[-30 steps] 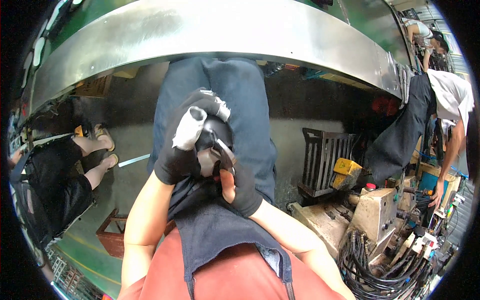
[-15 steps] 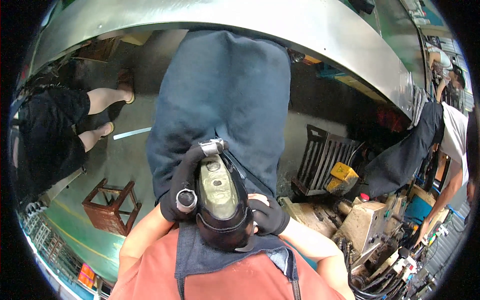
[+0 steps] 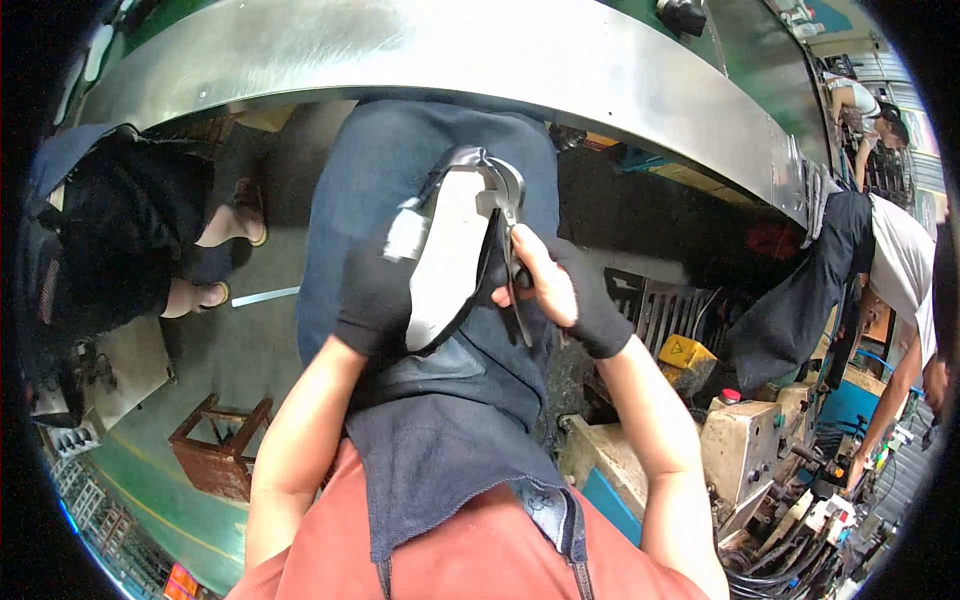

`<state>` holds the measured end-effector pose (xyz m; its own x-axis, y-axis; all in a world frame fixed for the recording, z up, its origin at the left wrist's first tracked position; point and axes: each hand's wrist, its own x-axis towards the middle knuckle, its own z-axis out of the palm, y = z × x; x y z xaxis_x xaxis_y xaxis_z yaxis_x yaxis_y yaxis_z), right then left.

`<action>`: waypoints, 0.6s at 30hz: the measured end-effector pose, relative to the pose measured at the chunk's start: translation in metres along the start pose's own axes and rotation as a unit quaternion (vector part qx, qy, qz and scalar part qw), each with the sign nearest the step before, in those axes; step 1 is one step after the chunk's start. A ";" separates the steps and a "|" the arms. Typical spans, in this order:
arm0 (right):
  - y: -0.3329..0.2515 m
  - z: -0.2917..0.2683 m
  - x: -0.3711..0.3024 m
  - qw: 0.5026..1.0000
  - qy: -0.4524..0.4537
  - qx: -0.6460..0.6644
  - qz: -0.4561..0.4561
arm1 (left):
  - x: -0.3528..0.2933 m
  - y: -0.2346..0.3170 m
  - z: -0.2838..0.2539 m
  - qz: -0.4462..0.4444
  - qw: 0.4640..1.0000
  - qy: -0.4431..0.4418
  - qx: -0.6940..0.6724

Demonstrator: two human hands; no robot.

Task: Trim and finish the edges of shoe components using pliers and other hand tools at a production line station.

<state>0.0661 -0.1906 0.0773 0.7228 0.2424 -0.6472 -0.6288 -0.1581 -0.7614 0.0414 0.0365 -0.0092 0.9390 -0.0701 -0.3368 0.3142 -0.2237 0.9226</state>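
Observation:
Over my apron-covered lap, a black shoe upper on a last is held bottom up. Its white insole (image 3: 450, 260) faces me, with the dark upper's edge around it. My left hand (image 3: 372, 295), in a black fingerless glove with pale tape on a finger, is closed around the shoe's left side. Closed on the handles of metal pincers (image 3: 509, 200) is my gloved right hand (image 3: 575, 295). The curved jaws of the pincers are at the far right edge of the shoe; whether they grip the upper cannot be made out.
A metal bench edge (image 3: 450, 55) runs across the far side. A brown stool (image 3: 215, 445) stands at left, near a person's legs (image 3: 215, 230). To the right are a yellow pedal (image 3: 685, 360), a machine (image 3: 740, 440) and a person bending over (image 3: 905, 270).
The shoe has moved away from my body onto my lap and turned from last-top up to insole up. The pincers now show in my right hand, which has come out from beside the shoe.

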 end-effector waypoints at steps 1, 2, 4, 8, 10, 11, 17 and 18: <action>-0.004 -0.011 -0.005 0.994 -0.032 -0.103 -0.019 | 0.000 -0.004 -0.007 -0.045 0.977 -0.040 -0.205; -0.008 -0.021 -0.009 0.976 -0.063 -0.204 -0.038 | -0.009 -0.007 0.000 -0.027 0.990 0.022 -0.138; 0.006 -0.044 -0.005 0.962 -0.075 -0.247 -0.089 | -0.025 0.004 0.031 0.100 0.991 0.086 0.000; -0.028 -0.026 -0.020 0.867 -0.078 -0.475 -0.131 | -0.030 0.007 0.043 0.196 0.956 0.130 0.178; -0.028 -0.007 -0.020 0.766 -0.010 -0.612 -0.197 | -0.033 0.014 0.045 0.208 0.945 0.137 0.210; -0.024 -0.005 -0.013 0.738 0.013 -0.651 -0.176 | -0.028 0.008 0.043 0.210 0.945 0.134 0.211; 0.022 -0.052 0.019 0.758 -0.032 -0.564 -0.326 | -0.003 0.013 0.034 0.226 0.949 0.102 0.192; 0.028 -0.060 0.011 0.808 -0.079 -0.512 -0.279 | 0.000 0.025 0.039 0.174 0.967 0.098 0.156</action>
<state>0.0738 -0.2497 0.0469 0.7152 0.6565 -0.2399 0.4088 -0.6713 -0.6183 0.0440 -0.0069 0.0065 0.9984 -0.0151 0.0541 -0.0543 -0.5039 0.8620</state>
